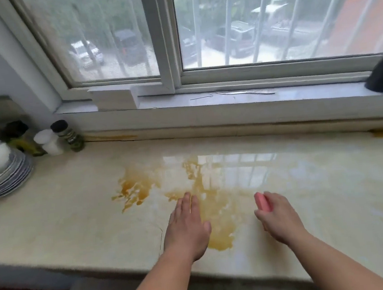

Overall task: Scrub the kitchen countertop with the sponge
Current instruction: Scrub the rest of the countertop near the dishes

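- the sponge (pixel 262 201) is pink and small, and i judge it light, soft and squashy; wet, it will likely slip a little, so a wrap around its long sides suits it better than a fingertip pinch.
- my right hand (pixel 278 216) already grasps it that way, fingers curled over the top with only the far end of the sponge poking out past them.
- i cannot tell whether the sponge's underside is pressed onto the surface (pixel 75 216) or held just above it; the hand hides that edge.
- my left hand (pixel 188 227) is released, fingers straight and close together, palm down on the surface, holding nothing.
- the sponge sits to the right of the left hand, the two hands apart with part of the stain between them.
- the orange-brown stain (pixel 215 212) spreads from near the front edge back toward the window, with a darker patch off to the left; the left hand lies on its left fringe and the sponge is at its right fringe.
- i judge the scrubbing barely begun, since the stain looks thick and whole.
- the stone looks glossy and wet, so i expect the sponge to glide easily and need firm downward pressure.
- a stack of plates (pixel 6 176) and some bottles (pixel 68 135) stand far left, well apart from the hands.
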`<state>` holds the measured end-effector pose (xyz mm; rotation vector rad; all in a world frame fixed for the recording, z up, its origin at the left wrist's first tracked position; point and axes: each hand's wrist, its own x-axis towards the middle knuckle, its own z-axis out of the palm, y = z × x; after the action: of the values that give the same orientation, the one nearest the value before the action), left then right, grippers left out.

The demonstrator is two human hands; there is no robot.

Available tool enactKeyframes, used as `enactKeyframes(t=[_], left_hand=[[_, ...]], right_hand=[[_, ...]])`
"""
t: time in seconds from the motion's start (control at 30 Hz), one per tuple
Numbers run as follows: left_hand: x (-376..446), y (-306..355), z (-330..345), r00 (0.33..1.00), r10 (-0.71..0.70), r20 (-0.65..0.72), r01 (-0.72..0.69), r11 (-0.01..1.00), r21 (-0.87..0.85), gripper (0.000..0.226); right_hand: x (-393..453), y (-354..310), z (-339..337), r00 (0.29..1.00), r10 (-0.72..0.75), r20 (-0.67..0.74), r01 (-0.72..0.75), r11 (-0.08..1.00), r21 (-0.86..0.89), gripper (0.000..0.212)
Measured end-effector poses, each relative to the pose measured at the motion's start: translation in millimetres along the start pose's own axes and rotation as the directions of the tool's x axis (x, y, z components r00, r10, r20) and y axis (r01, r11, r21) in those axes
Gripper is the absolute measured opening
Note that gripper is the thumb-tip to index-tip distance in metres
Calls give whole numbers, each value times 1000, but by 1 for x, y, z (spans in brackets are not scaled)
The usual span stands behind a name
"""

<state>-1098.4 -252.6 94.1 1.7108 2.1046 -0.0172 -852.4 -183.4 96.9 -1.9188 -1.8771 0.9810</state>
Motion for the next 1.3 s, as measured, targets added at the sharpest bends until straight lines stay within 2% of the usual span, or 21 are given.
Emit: enactKeyframes(t=[0.07, 0.17, 0.33, 0.53, 0.7, 0.83, 0.93, 1.13, 1.3], left_hand=[[6, -17, 3, 999, 16, 40, -17, 999, 35, 79], [18, -28, 11, 996, 56, 72, -60, 997, 55, 77], [47, -29, 29, 992, 121, 43, -124, 989, 75, 74], [89, -56, 36, 996, 92, -23, -88, 989, 119, 74], [105, -57, 43, 994, 105, 9, -105, 989, 107, 76], [107, -57, 54, 993, 107, 40, -111, 986, 122, 75], [107, -59, 59, 994, 101, 36, -105, 985, 133, 75], [106, -58, 58, 993, 109, 35, -113, 985, 132, 74], [102, -63, 47, 985, 158, 66, -161, 986, 50, 76]], right_hand=[[-18, 2, 9, 999, 44, -23, -45, 999, -31, 22], [-29, 4, 20, 994, 74, -75, -81, 993, -90, 38], [-10, -4, 40, 995, 13, -96, -25, 992, -122, 47], [18, -16, 65, 983, -77, -169, 66, 995, -74, 47], [-20, -2, 92, 984, -73, -164, 58, 994, -90, 52], [-61, 19, 106, 958, -193, -214, 145, 964, -223, 48], [-78, 32, 112, 959, -233, -159, 179, 938, -297, 55], [-65, 16, 117, 996, -76, 52, 90, 916, -391, 64], [-92, 21, 115, 992, -101, 72, 120, 927, -354, 63]])
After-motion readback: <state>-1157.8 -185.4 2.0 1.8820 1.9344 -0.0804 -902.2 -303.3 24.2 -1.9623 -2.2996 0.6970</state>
